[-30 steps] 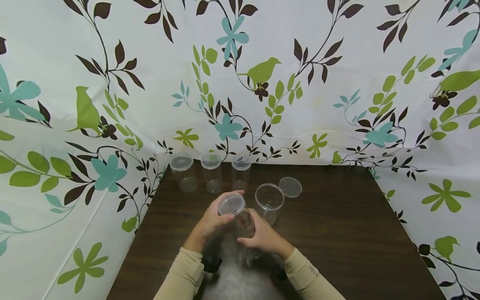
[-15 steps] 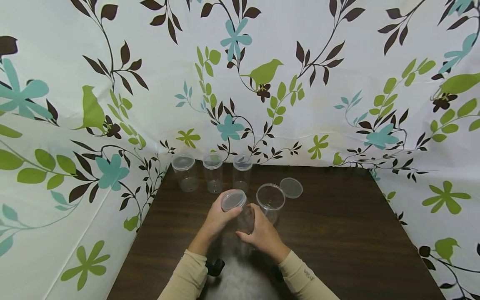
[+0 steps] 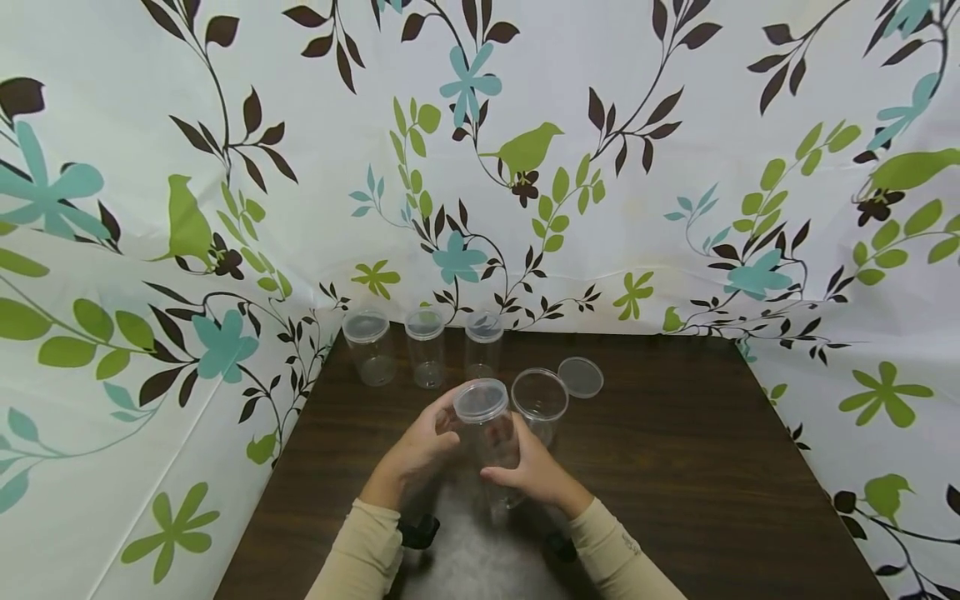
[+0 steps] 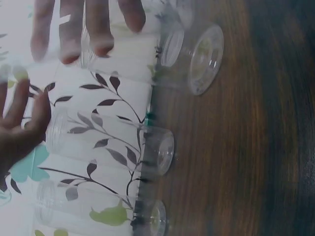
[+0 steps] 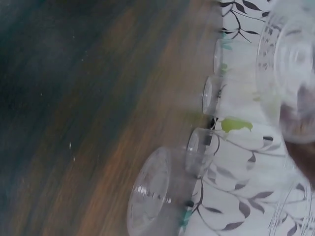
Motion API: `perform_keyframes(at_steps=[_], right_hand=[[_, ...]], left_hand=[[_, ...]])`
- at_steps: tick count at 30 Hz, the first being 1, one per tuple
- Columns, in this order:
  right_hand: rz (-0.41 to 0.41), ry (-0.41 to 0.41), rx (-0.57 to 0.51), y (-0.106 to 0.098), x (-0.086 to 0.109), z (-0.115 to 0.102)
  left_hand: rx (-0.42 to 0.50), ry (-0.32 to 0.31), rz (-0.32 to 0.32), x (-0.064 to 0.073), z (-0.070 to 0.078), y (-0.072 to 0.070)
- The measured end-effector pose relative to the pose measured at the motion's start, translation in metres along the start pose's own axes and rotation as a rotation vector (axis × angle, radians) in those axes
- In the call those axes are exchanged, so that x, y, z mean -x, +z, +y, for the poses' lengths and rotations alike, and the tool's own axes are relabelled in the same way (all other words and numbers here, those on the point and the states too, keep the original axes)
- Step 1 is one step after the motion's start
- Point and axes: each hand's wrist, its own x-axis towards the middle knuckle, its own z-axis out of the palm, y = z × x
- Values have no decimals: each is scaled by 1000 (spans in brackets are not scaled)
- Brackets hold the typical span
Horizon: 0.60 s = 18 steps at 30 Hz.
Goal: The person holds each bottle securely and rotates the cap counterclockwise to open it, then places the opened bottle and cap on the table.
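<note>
A clear plastic jar [image 3: 495, 437] with a translucent lid [image 3: 481, 401] on top leans slightly in front of me. My right hand [image 3: 536, 467] grips its body from the right, thumb across the near side and fingers behind. In the left wrist view those fingers [image 4: 100, 37] show at the top, overlapping the clear wall. Beside the lid on the left is my left hand [image 3: 423, 446], its thumb off the jar and its fingers loosely bent near the rim. A wider jar [image 3: 540, 395] without a lid stands just behind my right hand.
Three lidded clear jars [image 3: 427, 354] stand in a row along the table's back left. A loose round lid [image 3: 581, 377] lies behind the wide jar. Dark wooden table [image 3: 697, 467] extends to the right, bounded by a patterned curtain [image 3: 600, 167].
My left thumb has come away from the jar's lid, and the hand has shifted left. The jar has turned more upright, with its lid farther right. The other jars stand still.
</note>
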Motion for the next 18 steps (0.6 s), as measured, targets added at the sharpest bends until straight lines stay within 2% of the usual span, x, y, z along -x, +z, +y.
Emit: perform_keyframes(at_steps=[4,7,9,13,18], right_hand=[[-168,12,-106,-10,2,-1],[-269,16,-156,-12,2,-1],[-307,13,-180,-12,2,0],[-307,11,-171,-9,3,-1],[-224,23,-66,-7,4,-2]], left_hand=[[50,30,-102,2,-1,-8],[93,17,-146,1,1,-10],[106,1,-161,2,2,-10],[117,-18,-172,3,4,-9],[111,1,-125,5,4,-8]])
